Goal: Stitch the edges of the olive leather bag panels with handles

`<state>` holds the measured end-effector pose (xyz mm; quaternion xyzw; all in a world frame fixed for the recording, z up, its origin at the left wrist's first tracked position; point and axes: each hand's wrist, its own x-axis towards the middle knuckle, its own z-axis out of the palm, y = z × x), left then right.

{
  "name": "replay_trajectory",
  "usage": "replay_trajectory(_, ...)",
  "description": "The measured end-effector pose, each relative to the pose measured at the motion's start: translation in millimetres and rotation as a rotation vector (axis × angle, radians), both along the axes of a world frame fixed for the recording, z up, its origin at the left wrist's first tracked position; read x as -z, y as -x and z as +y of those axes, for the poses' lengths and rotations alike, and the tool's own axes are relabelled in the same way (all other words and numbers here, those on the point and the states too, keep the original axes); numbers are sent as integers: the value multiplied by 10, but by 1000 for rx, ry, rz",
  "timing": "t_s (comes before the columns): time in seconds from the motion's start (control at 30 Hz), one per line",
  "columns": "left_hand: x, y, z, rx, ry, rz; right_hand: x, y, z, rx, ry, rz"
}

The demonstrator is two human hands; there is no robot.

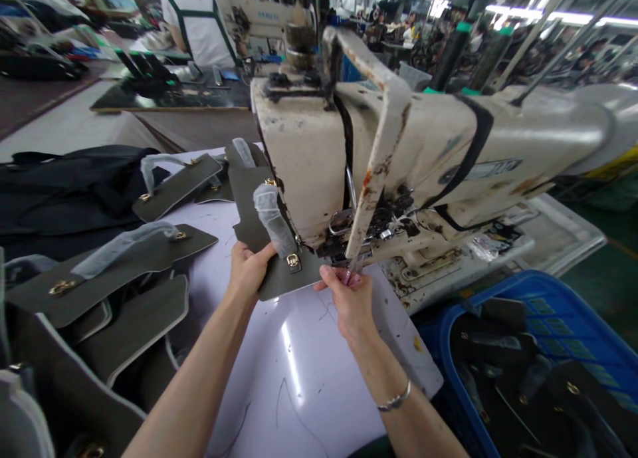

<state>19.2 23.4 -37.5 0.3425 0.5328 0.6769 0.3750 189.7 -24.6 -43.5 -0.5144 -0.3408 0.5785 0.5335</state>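
Note:
A dark olive panel [279, 283] with a plastic-wrapped handle [272, 219] and gold fittings lies under the head of a cream sewing machine [304, 159]. My left hand [248, 268] grips the panel's left side, thumb on top near the handle. At the panel's right edge, close below the needle area, my right hand [351, 298] is closed around small pink-handled scissors [351, 277], thumb and forefinger near the panel edge. The needle itself is hidden behind machine parts.
Similar panels [144, 332] pile up on the left, beside black fabric [74, 199]. A blue basket [448, 365] holding more panels stands at the lower right. Loose threads lie on the white table [279, 391]. A person [202, 29] is behind another machine.

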Motion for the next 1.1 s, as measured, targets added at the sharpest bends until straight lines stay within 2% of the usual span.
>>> replay_trajectory(0.17, -28, -19, -12, -1, -24, 33, -36, 37, -52, -11, 0, -33)
replay_trajectory(0.37, -8, 5, 48, -50, -46, 37, -45, 179, -52, 115, 24, 132)
replay_trajectory(0.63, -39, 36, 123, -96, -46, 49, -59, 338, 2, 216, 24, 147)
replay_trajectory(0.83, -35, 37, 84, -154, -52, 25, -42, 429, 1, 193, 51, 131)
replay_trajectory(1.1, 8, -4, -17, -165, -152, 39, 7, 504, 21, 269, 35, 173)
